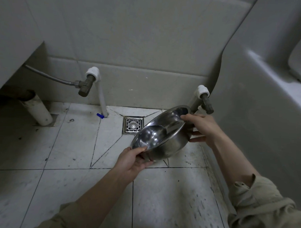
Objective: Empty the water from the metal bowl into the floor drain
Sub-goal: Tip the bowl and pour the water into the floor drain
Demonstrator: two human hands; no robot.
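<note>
A shiny metal bowl (160,133) hangs tilted above the white tiled floor, its mouth turned toward the left and the camera. Water lies pooled in its lower left part. My left hand (133,160) grips the bowl's near lower rim, thumb on the inside. My right hand (199,128) holds the far upper rim, thumb over the edge and fingers behind. The square metal floor drain (132,125) sits in the floor just left of the bowl, partly covered by the bowl's rim.
Two valves with white pipes stand at the wall, one left of the drain (89,85) and one right (205,100). A white waste pipe (38,110) enters the floor at far left. A large white fixture (259,109) fills the right side.
</note>
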